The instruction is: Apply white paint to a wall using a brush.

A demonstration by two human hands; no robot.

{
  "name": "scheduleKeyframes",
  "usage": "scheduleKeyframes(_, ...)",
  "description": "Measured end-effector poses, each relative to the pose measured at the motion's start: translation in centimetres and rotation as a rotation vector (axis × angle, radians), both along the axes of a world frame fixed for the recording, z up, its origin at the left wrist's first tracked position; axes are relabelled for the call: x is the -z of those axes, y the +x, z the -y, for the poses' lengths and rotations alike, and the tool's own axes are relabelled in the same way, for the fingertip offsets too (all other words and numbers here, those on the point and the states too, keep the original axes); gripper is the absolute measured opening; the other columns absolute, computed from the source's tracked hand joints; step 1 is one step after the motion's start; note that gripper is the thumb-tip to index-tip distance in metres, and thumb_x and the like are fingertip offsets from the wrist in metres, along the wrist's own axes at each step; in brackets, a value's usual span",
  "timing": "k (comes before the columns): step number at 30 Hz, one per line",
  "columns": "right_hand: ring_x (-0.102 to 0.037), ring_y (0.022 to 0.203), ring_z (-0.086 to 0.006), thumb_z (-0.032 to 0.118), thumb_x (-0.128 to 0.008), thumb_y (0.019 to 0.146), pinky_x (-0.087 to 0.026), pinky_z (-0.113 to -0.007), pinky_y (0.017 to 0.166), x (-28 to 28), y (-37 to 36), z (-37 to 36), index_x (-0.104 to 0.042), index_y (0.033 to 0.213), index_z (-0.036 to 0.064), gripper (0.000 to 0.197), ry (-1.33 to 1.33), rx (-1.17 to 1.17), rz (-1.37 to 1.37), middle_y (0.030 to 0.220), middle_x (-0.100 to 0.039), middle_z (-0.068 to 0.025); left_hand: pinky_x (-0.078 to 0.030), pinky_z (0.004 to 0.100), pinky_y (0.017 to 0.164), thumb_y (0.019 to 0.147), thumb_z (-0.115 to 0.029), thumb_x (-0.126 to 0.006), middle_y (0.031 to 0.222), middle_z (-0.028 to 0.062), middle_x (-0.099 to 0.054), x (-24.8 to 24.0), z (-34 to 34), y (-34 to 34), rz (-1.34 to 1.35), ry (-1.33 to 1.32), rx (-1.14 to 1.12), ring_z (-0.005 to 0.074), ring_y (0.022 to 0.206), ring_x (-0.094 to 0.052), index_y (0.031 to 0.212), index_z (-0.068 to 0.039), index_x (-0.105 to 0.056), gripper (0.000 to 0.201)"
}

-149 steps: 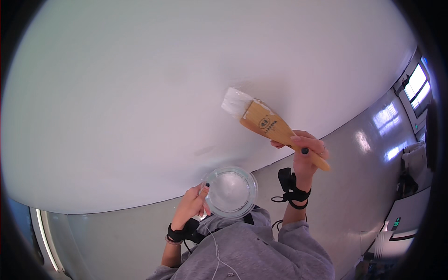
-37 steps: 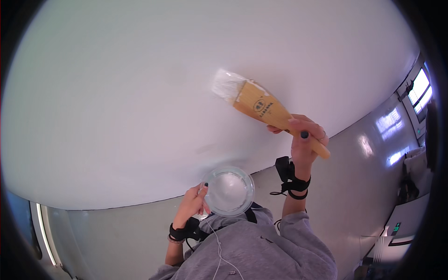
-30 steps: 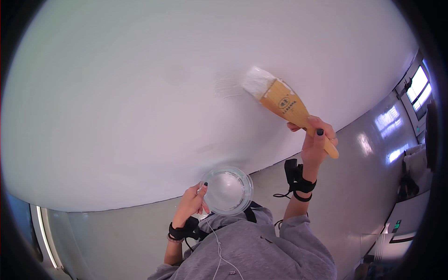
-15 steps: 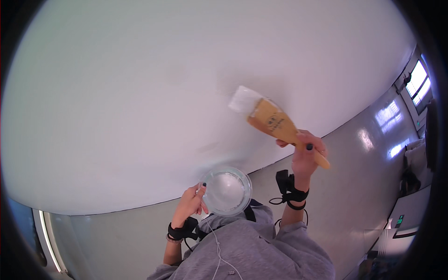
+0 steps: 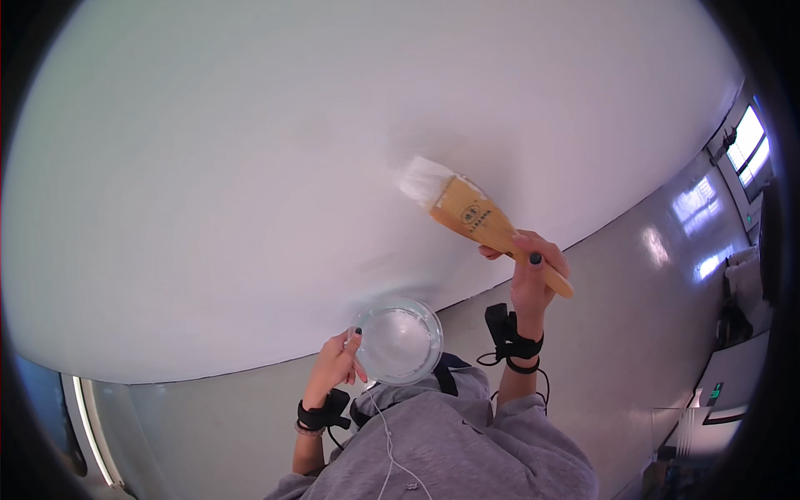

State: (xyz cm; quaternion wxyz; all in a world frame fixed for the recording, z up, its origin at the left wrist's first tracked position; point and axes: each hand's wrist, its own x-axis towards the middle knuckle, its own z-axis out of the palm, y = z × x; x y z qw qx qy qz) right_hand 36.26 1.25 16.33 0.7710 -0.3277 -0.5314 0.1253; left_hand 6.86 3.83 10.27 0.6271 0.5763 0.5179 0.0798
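A wide flat paintbrush point(image 5: 473, 215) with a wooden handle slants up and left from my right hand point(image 5: 537, 271), whose fingers close round the narrow part of the handle. Its white bristles point(image 5: 425, 180) lie at the surface of a broad white wall point(image 5: 250, 183). Low in front of my body, my left hand point(image 5: 337, 362) grips the rim of a round clear bowl point(image 5: 400, 343). White stuff shows inside the bowl. The left thumb lies over the rim, and the other fingers are partly hidden beneath it.
Grey floor point(image 5: 608, 325) runs along the wall's lower edge. A bright window point(image 5: 746, 142) is at the far right, with a white cabinet-like block point(image 5: 733, 375) below it. A white cord point(image 5: 387, 433) hangs down my grey top.
My right hand and the paintbrush have shifted slightly left, the bristles staying at the wall. The bowl in my left hand has moved a little left too.
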Motion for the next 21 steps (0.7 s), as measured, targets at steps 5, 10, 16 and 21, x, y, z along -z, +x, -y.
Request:
scheduleKeyframes(5,-0.062,0.064,-0.0318,0.024,-0.045,0.09,-0.05,-0.04,0.062,3.0,1.7,2.9,-0.053,0.097,-0.0028,0.029,-0.095,0.138,-0.083,0.079,-0.059,-0.0205,-0.036,0.0223,0.034,0.095,-0.03,-0.033,0.049,0.0106,-0.057,0.3,-0.2,0.0,-0.017,-0.01,0.019,0.0102,0.032,-0.045,0.113,0.003,-0.045,0.04)
scheduleKeyframes(10,-0.061,0.067,-0.0322,0.025,-0.046,0.09,-0.049,-0.041,0.067,2.9,2.1,4.4,-0.052,0.097,-0.0032,0.03,-0.167,0.243,-0.154,0.079,-0.058,-0.0199,-0.036,0.0219,0.034,0.095,-0.031,-0.033,0.05,0.0101,-0.058,1.0,-0.3,-0.5,0.007,-0.031,0.019,0.0094,0.033,-0.045,0.115,0.003,-0.044,0.041)
scheduleKeyframes(16,-0.062,0.06,-0.0316,0.026,-0.044,0.091,-0.053,-0.038,0.052,-0.5,-0.1,1.7,-0.05,0.094,-0.0011,0.028,0.087,0.105,0.106,0.083,-0.059,-0.024,-0.035,0.0216,0.034,0.095,-0.032,-0.032,0.05,0.0105,-0.058,0.9,-0.3,0.0,0.016,-0.018,0.048,0.0095,0.033,-0.045,0.116,0.004,-0.044,0.043)
scheduleKeyframes(21,-0.063,0.063,-0.0327,0.024,-0.043,0.092,-0.055,-0.039,0.054,-2.6,-1.6,-0.9,-0.051,0.096,-0.0011,0.027,0.117,-0.038,0.168,0.086,-0.059,-0.0247,-0.035,0.0217,0.033,0.094,-0.035,-0.033,0.05,0.0125,-0.058,1.6,0.0,-0.8,0.056,-0.011,-0.004,0.0103,0.033,-0.045,0.111,0.006,-0.045,0.045)
